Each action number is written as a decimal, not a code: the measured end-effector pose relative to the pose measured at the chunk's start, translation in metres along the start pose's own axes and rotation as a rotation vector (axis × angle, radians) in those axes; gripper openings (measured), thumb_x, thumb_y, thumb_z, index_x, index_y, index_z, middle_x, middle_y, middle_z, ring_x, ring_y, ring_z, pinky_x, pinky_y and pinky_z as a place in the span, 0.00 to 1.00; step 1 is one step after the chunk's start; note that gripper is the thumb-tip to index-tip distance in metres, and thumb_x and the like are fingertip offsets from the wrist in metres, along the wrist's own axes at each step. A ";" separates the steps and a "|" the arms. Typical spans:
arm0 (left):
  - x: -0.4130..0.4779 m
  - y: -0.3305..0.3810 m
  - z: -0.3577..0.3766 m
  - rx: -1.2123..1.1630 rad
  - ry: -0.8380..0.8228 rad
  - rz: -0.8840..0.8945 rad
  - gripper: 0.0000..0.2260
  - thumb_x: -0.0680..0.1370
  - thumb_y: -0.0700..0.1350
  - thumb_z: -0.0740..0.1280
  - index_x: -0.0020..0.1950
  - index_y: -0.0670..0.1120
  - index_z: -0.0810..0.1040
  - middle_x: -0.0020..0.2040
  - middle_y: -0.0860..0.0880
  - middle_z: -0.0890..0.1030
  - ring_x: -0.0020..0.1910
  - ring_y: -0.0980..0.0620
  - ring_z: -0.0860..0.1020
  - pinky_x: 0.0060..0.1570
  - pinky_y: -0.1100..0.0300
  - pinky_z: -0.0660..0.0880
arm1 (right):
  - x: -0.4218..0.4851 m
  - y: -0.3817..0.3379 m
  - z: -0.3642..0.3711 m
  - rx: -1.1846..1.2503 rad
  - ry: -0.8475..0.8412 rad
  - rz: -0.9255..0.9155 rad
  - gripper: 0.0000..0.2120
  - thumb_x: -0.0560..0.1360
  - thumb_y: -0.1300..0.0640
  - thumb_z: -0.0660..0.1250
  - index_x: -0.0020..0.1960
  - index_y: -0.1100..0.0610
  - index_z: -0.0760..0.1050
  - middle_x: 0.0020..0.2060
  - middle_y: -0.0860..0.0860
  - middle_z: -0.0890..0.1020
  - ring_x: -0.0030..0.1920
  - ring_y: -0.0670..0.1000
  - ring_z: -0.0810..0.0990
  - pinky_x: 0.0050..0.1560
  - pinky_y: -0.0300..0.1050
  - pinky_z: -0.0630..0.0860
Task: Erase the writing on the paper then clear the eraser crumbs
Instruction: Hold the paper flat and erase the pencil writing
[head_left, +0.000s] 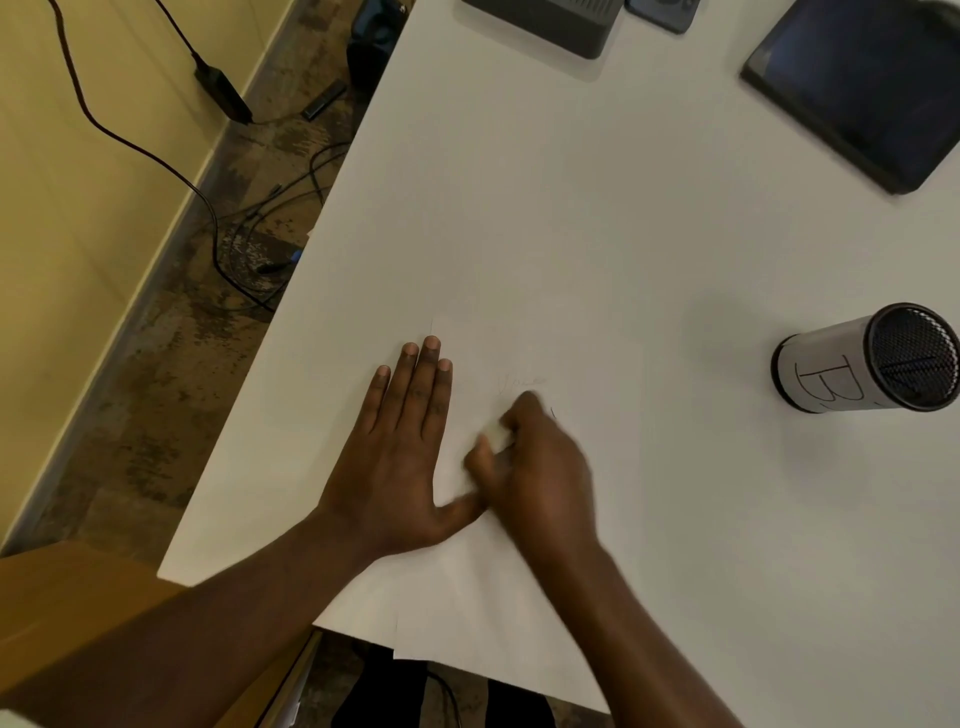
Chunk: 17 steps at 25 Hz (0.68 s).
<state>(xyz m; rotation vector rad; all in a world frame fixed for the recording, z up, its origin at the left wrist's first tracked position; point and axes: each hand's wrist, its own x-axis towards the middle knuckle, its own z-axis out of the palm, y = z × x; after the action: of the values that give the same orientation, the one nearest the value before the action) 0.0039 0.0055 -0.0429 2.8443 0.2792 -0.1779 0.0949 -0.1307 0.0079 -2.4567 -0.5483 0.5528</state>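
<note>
The faint pencil writing (522, 382) runs as a short line, roughly left to right, on the paper (519, 623), just beyond the knuckles of the right hand (540, 467). That hand is curled round a small white eraser (496, 434), which sits on the sheet a little nearer the person and left of the writing. The next rub therefore probably has to go forward and slightly right. The hand is blurred, so the finger placement is unclear. The left hand (400, 457) lies flat with straight fingers at the paper's left side, thumb touching the right hand. I can make out no crumbs. A mesh cup (872, 358) stands well apart on the table (571, 208).
</note>
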 end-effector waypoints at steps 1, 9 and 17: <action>0.000 -0.001 0.000 -0.003 0.003 0.003 0.53 0.76 0.75 0.55 0.84 0.37 0.45 0.86 0.38 0.43 0.85 0.39 0.43 0.82 0.37 0.54 | -0.006 -0.003 0.004 -0.012 -0.045 -0.034 0.10 0.73 0.49 0.67 0.46 0.50 0.66 0.34 0.44 0.74 0.33 0.45 0.73 0.31 0.42 0.67; 0.000 0.001 -0.001 0.005 -0.006 -0.002 0.53 0.76 0.76 0.54 0.84 0.37 0.45 0.86 0.38 0.43 0.85 0.39 0.43 0.82 0.37 0.54 | -0.003 0.007 -0.004 0.015 0.023 0.033 0.11 0.72 0.51 0.69 0.45 0.51 0.67 0.34 0.46 0.75 0.34 0.48 0.74 0.32 0.43 0.67; -0.001 0.002 0.000 -0.001 -0.001 -0.013 0.55 0.75 0.78 0.54 0.84 0.37 0.45 0.86 0.39 0.43 0.86 0.40 0.43 0.83 0.39 0.53 | 0.014 0.041 -0.024 0.134 0.171 0.150 0.10 0.72 0.54 0.71 0.43 0.51 0.69 0.31 0.46 0.75 0.30 0.46 0.74 0.30 0.36 0.68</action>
<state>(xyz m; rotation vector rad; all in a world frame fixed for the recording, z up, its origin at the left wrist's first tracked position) 0.0034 0.0039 -0.0420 2.8420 0.2976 -0.1817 0.1291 -0.1647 -0.0021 -2.4008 -0.2512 0.4185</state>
